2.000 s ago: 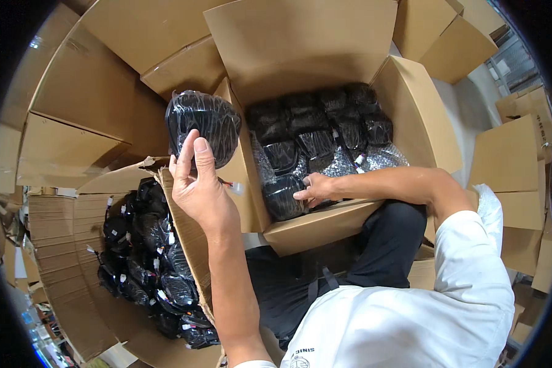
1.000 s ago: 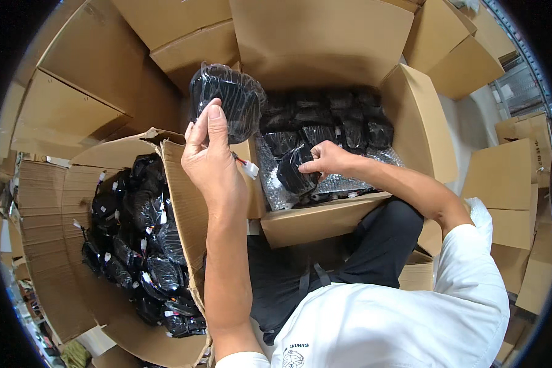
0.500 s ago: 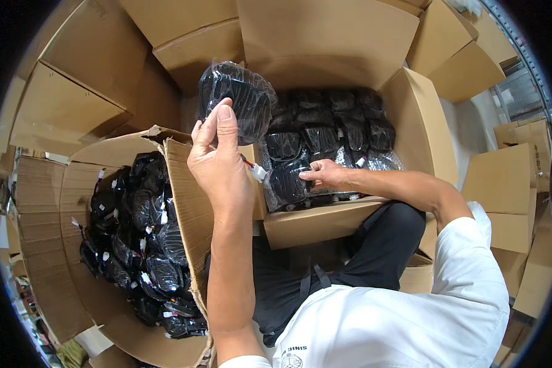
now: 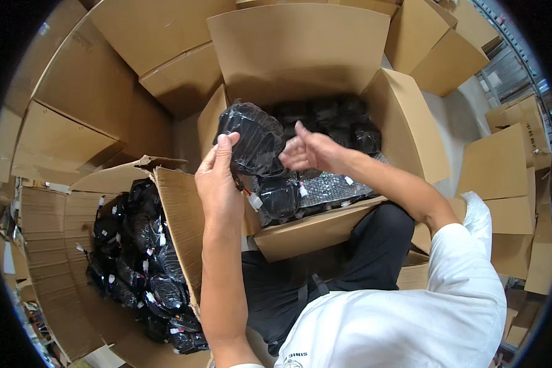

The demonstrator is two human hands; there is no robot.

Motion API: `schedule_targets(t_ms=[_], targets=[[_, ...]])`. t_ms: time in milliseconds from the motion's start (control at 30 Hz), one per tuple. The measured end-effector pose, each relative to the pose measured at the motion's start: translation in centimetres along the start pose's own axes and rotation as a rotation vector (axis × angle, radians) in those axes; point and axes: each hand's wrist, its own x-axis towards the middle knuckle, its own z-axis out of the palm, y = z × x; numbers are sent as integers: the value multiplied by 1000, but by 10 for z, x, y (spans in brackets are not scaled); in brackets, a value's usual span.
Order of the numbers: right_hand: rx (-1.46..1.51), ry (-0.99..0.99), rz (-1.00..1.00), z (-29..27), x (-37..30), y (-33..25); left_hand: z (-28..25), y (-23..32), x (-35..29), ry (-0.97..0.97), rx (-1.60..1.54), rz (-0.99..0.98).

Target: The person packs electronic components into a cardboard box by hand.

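My left hand point(image 4: 219, 168) grips a black plastic-wrapped part point(image 4: 251, 140) by its near left edge, thumb on top. From that part hangs a short wire with a white connector point(image 4: 254, 200). Just to its right, my right hand point(image 4: 313, 150) is held with fingers and thumb apart, nothing in it; whether its fingertips touch the wrapping I cannot tell. Both hands are above an open cardboard box point(image 4: 325, 230). Inside lie rows of similar wrapped black parts point(image 4: 279, 201), with bubble wrap point(image 4: 334, 189) showing among them.
At left stands a second open carton point(image 4: 175, 205), heaped with wrapped black parts point(image 4: 144, 230) and their white connectors. Tall cardboard boxes point(image 4: 83, 80) crowd the far left, and more cartons point(image 4: 494, 202) stand at right. A metal rack point(image 4: 515, 46) runs along the upper right.
My left hand has lowered the wrapped part and moved it right, over the box. My right hand has lifted off the packed parts, opened, and come up beside it. The view has shifted slightly.
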Motion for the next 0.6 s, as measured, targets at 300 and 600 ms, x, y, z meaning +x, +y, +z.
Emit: schedule_targets(t_ms=[300,600], targets=[[-1063,37,-158,-17,-67,-74,2,-35,15,-259,598,26],[-640,165,491,-107,-13,70,-19,-46,40,-221,723,147]])
